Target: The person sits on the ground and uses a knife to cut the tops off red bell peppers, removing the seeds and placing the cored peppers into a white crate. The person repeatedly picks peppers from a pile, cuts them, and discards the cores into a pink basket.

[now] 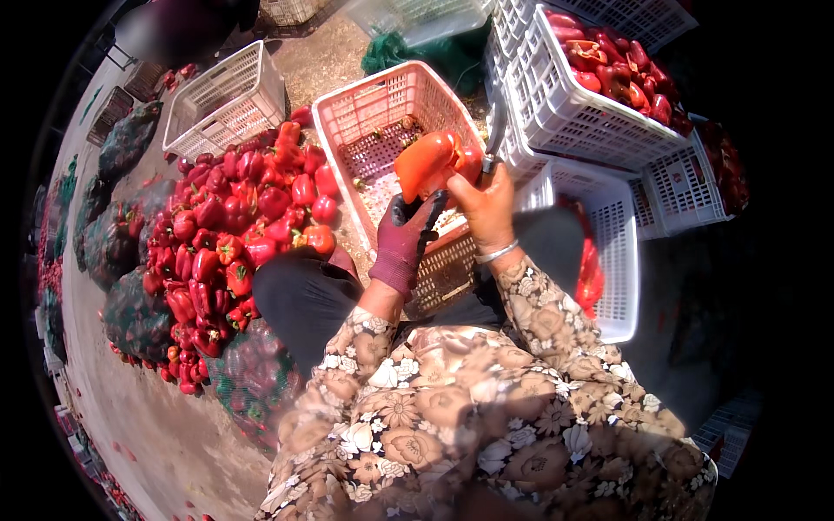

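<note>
An orange-red bell pepper is held above a pink plastic crate. My left hand, in a purple glove with dark fingertips, grips the pepper from below. My bare right hand has a knife in its grasp, the blade pointing up and away from me; its thumb presses on the pepper. The pepper looks split or opened on its right side, though the fingers partly cover this. Pepper cores and scraps lie on the crate's bottom.
A big heap of red bell peppers covers the ground at left, beside filled green mesh bags. White crates of cut peppers are stacked at right. A white crate holding red pieces stands by my right knee. Another crate sits beyond the heap.
</note>
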Demonstrator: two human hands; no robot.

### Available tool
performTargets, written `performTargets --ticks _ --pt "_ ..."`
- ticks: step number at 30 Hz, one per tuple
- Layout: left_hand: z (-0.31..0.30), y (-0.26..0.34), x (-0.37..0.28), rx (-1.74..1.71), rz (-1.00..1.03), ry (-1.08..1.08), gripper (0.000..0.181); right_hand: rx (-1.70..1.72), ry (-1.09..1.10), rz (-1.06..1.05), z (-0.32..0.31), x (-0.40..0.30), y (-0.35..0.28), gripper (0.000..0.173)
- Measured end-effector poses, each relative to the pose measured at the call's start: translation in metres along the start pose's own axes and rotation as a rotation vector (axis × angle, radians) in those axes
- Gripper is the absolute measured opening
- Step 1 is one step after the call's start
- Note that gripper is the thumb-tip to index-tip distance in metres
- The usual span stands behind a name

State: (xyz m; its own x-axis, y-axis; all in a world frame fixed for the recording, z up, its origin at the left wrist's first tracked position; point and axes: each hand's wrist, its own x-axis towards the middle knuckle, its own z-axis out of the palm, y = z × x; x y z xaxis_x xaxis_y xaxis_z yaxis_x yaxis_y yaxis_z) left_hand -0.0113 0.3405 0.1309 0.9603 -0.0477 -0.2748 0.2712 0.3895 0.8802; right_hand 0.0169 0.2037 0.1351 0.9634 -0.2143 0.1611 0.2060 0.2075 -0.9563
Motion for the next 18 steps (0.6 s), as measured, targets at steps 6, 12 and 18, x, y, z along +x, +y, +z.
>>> performTargets --ticks 6,12,18 --pt "-0.007 -0.002 0.024 -0.065 -0.019 0.004 0.043 -0.225 0.053 -0.188 0.017 -0.026 -0.009 0.044" --pt "-0.013 -0.017 0.039 -0.268 -0.134 -0.050 0.034 -0.485 -0.037 -0.039 -0.003 -0.039 -0.024 0.043" --pt "-0.005 -0.010 0.024 0.173 0.094 0.015 0.035 -0.232 -0.163 0.141 -0.032 -0.018 -0.003 0.050"
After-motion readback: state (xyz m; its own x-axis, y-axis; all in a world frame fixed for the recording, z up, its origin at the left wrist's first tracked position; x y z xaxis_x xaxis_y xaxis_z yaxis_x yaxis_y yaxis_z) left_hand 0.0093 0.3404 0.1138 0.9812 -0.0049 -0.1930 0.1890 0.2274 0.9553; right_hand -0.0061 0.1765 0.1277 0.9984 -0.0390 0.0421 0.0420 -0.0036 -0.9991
